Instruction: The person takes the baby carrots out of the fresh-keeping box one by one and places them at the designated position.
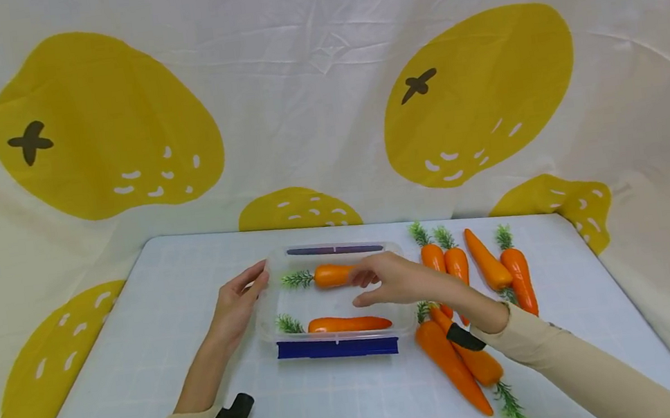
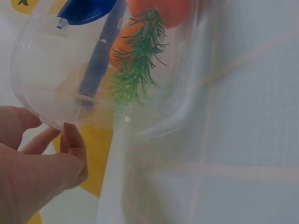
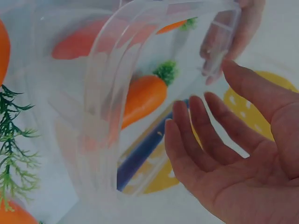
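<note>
While spread over a pale checked tablecloth (image 1: 138,345) backed by a white curtain (image 1: 305,66) printed with yellow fruit, holds loose carrots (image 1: 454,362) just right of the right hand (image 1: 403,283), nearer and farther than it. Hovers open, that right hand, fingers straight and apart, over a clear plastic box (image 1: 408,325) with a blue clip (image 1: 337,347) on its near edge, fingertips at the far carrot (image 1: 333,275) inside, the near carrot (image 1: 349,324) lying just below the palm. Rests relaxed against the box's left rim: left hand (image 1: 239,304), fingers extended, gripping nothing.
</note>
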Demonstrator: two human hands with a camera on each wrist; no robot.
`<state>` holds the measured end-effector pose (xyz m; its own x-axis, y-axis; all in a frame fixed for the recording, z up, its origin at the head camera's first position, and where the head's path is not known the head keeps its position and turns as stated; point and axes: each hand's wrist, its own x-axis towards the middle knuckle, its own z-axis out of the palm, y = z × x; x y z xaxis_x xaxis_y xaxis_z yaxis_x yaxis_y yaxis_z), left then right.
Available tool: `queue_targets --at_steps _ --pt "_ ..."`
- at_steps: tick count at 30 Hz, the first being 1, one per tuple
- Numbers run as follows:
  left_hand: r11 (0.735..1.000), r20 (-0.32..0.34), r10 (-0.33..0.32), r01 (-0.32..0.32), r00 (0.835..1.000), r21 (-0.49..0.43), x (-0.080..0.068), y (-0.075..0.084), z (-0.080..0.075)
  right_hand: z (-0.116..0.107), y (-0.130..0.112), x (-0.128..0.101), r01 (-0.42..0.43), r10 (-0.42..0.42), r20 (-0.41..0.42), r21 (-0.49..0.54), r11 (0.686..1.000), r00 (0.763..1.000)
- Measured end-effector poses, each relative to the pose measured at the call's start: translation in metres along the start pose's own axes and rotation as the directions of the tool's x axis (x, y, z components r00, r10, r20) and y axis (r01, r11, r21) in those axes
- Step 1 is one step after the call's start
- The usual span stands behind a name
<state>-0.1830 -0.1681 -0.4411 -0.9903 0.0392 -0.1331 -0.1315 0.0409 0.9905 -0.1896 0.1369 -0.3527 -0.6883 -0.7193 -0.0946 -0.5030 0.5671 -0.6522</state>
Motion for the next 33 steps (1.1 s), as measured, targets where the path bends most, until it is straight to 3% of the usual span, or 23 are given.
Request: queue_targets --at_steps 8,16,21,26,33 --pt "1.000 0.003 -0.014 0.014 1.000 -0.010 -0.009 0.016 0.004 0.012 -0.012 0.028 -0.047 0.052 0.179 -0.034 0.998 0.982" --pt "0.999 0.009 -0.018 0.018 1.000 -0.030 -0.003 0.006 0.002 0.029 -0.011 0.045 -0.084 0.101 0.334 -0.064 0.994 0.937" --pt "1.000 -0.001 -0.010 0.010 1.000 -0.009 0.003 -0.006 0.000 0.037 -0.011 0.050 -0.073 0.113 0.378 -0.118 0.990 0.919" --pt "1.000 -0.011 0.001 -0.001 1.000 0.003 0.004 -0.009 0.000 0.043 -0.010 0.052 -0.046 0.103 0.414 -0.145 0.988 0.905" --pt "1.000 -0.021 0.003 -0.003 1.000 -0.001 0.004 -0.008 0.000 0.048 -0.008 0.054 -0.045 0.117 0.409 -0.181 0.982 0.905"
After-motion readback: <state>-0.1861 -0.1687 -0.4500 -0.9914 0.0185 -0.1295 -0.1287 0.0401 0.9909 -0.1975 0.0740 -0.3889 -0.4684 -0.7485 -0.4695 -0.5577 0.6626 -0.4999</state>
